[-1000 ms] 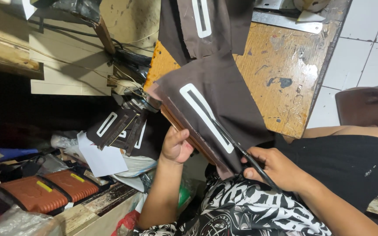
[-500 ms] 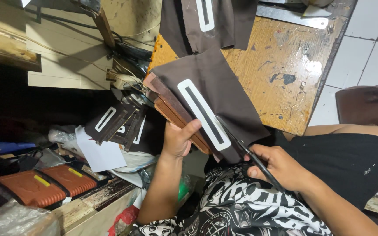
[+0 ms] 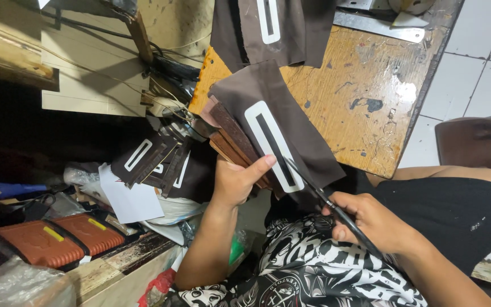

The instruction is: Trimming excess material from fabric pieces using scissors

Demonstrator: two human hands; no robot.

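Observation:
My left hand [image 3: 235, 181] grips a stack of brown fabric pieces [image 3: 231, 133] from below, thumb pressed on the top piece. That top brown piece [image 3: 282, 122] carries a white rectangular facing with a dark slot [image 3: 273, 145] down its middle. My right hand [image 3: 370, 222] holds black scissors [image 3: 319, 196], whose blades point into the lower end of the slot. The fabric lies partly over the edge of a worn wooden table [image 3: 359, 85].
More brown pieces with white slots lie at the table's far end [image 3: 268, 28] and in a pile at the left [image 3: 154, 162]. A metal ruler [image 3: 379, 25] rests on the table. Orange cases [image 3: 58, 239], white paper and clutter fill the left. A brown bag [image 3: 475, 142] stands on the tiled floor.
The fabric stack has shifted slightly up toward the table in my left hand. The scissors have moved closer, their tips now reaching the lower end of the white slot.

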